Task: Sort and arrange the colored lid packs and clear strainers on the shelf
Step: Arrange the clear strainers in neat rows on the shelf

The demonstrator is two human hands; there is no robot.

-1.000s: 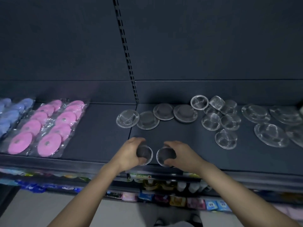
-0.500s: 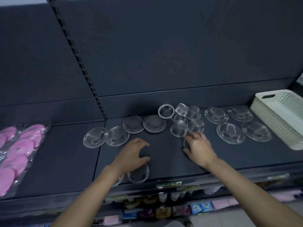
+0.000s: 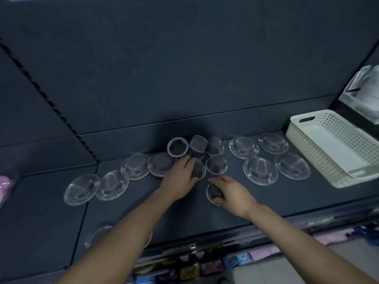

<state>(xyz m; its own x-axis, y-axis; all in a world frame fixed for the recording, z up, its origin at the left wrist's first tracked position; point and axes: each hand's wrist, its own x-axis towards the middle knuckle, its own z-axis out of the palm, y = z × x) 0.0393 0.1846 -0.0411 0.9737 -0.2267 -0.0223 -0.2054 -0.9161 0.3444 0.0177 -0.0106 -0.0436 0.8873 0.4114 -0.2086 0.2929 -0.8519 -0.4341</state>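
Left grip reaches to mid shelf, fingers laid over a domed strainer. The thumb is hidden, so I cannot tell if it has hold or just touches. Right grip is just beside it, nearer the front edge, thumb and fingers curled round a small strainer tilted on its side.

Small cups sit clustered toward the back edge behind both grips, one lying with its mouth facing out. A flat strainer row of four runs from there toward the left. Four wide strainers sit in a two-by-two block toward the right. A white basket stands at the right end. A pink pack is cut off at the left edge. Front strainers lie by the front edge, partly hidden under the left forearm.
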